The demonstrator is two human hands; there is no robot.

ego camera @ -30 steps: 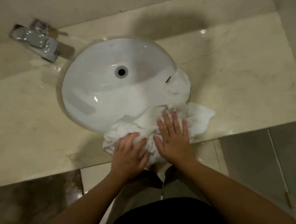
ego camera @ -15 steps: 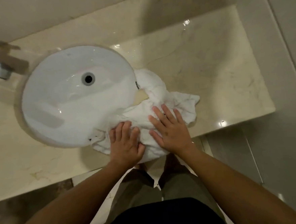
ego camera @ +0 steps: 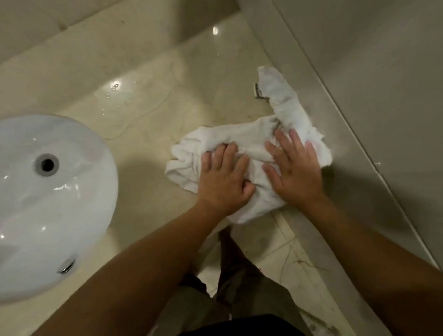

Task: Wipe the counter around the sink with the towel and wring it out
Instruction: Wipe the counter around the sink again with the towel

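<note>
Lying crumpled on the counter [ego camera: 184, 97], the one white towel [ego camera: 242, 137] sits under both hands at the counter's right end, well apart from the sink [ego camera: 86, 203]. Its bulk spreads crosswise beneath the palms, and a twisted tail [ego camera: 281, 95] runs up and away beyond the right fingertips, along the foot of the side wall [ego camera: 366, 79]; so the long axis bends from sideways to pointing away from the person. The near edge of the towel droops over the counter's front edge, below the wrists.

The left hand [ego camera: 223, 178] presses the cloth with fingers lightly bent and the thumb tucked into a fold, nothing gripped that I can make out. The right hand [ego camera: 293, 168] lies flat, fingers straight and slightly spread, pushing down on the towel. How much cloth lies under the palms is hidden.

A small dark tag or object [ego camera: 257, 90] lies beside the tail, past the right fingertips; too small to identify. Left of the left fingers, one white oval basin shows, cut off by the picture's left edge, with one drain hole [ego camera: 47, 164] and one metal overflow fitting [ego camera: 66, 266]. Wet glints [ego camera: 116, 84] dot the counter beyond the fingers. Two forearms enter from below, and trousers and floor tiles [ego camera: 286, 244] appear beneath the counter edge.
</note>
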